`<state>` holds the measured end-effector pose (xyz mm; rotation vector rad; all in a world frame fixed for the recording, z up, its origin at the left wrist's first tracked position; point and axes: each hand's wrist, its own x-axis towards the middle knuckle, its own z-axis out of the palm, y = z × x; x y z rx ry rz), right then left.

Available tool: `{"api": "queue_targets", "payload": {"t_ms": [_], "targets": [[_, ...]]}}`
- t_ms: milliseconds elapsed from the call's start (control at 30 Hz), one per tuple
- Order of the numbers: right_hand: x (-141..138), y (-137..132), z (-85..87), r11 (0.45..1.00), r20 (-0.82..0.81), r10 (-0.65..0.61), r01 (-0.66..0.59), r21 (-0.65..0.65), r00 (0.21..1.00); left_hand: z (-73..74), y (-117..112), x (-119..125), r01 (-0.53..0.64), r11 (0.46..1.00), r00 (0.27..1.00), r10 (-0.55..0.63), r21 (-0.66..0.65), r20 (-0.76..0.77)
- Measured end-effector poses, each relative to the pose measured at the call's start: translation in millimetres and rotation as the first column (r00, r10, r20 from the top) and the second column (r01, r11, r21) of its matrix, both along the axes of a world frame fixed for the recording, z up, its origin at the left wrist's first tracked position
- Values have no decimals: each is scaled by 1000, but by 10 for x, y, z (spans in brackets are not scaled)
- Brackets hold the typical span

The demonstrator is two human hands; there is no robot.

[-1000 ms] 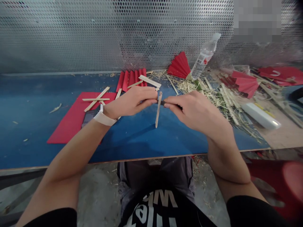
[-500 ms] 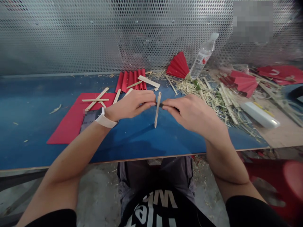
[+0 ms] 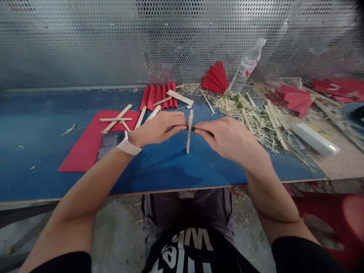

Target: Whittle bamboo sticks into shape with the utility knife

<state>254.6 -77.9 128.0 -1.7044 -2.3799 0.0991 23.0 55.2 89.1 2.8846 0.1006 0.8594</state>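
Note:
My left hand [image 3: 167,127] and my right hand [image 3: 229,135] face each other above the table, fingers closed on opposite ends of a dark, narrow, blade-like tool [image 3: 193,129]. Most of the tool is hidden in my fingers. A pale strip of wood or bamboo [image 3: 189,136] stands nearly upright between the hands, its lower end on the blue table [image 3: 159,167]. The tool crosses the strip near its middle; whether it cuts into it or lies against it I cannot tell. Neither hand visibly grips the strip.
To the left, several pale strips [image 3: 116,119] lie on red paper [image 3: 78,151] beside a phone [image 3: 109,140]. Pleated red paper [image 3: 159,94], a red fan [image 3: 216,79] and a plastic bottle [image 3: 247,66] stand behind. Shavings [image 3: 256,117] and a white case [image 3: 315,138] lie right.
The hands, tool and strip hold almost the same pose, with the hands slightly lower. The whole view has shifted a little, showing more of the phone.

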Motion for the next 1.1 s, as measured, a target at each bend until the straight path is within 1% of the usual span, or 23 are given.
{"api": "queue_targets", "payload": {"t_ms": [133, 400, 600, 733, 900, 1100], "targets": [[2, 14, -34, 1000, 40, -4, 5, -17, 999, -32, -22, -3, -3, 1000, 1000, 3, -6, -16], [-1, 2, -106, 999, 36, -24, 25, -39, 999, -85, -36, -11, -20, 999, 997, 17, -38, -72], [-1, -23, -111, 997, 46, -34, 37, -60, 998, -157, -32, 5, -14, 1000, 999, 14, 6, -29], [16, -33, -135, 997, 42, -38, 40, -65, 998, -179, -40, 28, -13, 1000, 1000, 14, 15, -21], [15, -34, -172, 996, 35, -32, 35, -78, 999, -205, -59, 35, 14, 1000, 1000, -14, 9, 1], [-24, -34, -176, 993, 53, -43, 48, -109, 998, -268, -57, -11, -13, 1000, 1000, 13, 8, -15]]}}
